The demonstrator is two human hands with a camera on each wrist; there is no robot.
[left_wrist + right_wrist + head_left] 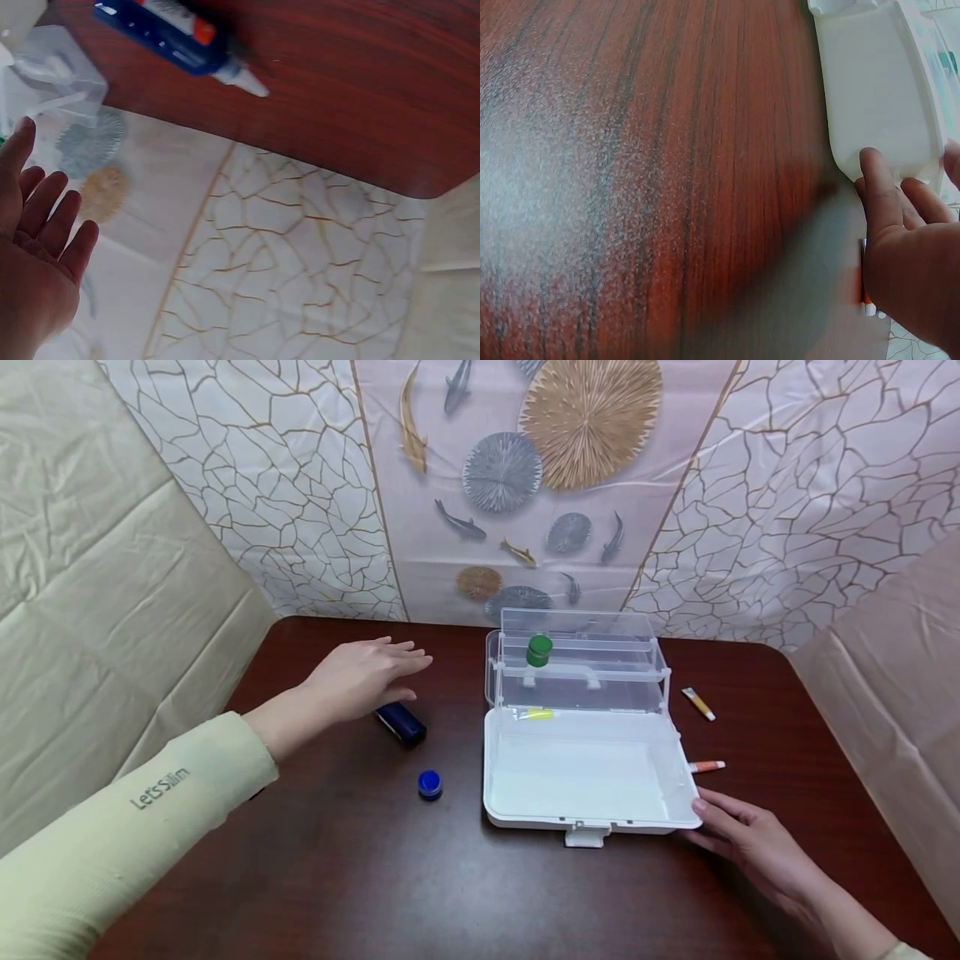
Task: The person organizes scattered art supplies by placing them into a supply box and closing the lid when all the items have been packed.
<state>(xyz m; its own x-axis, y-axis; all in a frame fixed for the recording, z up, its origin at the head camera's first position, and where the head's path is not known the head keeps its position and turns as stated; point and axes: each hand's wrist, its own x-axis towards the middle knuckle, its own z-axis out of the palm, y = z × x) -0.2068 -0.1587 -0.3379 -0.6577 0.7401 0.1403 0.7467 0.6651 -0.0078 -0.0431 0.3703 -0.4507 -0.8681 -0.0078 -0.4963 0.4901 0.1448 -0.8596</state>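
An opened white storage box (592, 821) with clear fold-out trays stands on the dark wooden table. My right hand (765, 852) holds its near right corner, thumb on the rim and fingers lower down. My left hand (360, 677) is stretched out, palm down, over a dark blue bottle (403, 725) lying on its side. In the left wrist view that bottle (176, 37) has a white nozzle, apart from the extended fingers. A green-lidded jar (538, 650) sits in a clear tray, and a yellow paint tube (536, 714) lies at the back of the box.
A small blue jar (430, 784) stands left of the box. To its right lie an ochre paint tube (699, 703) and an orange paint tube (707, 767). Patterned cloth (495, 560) hangs along the table's back edge, with plain cloth at both sides.
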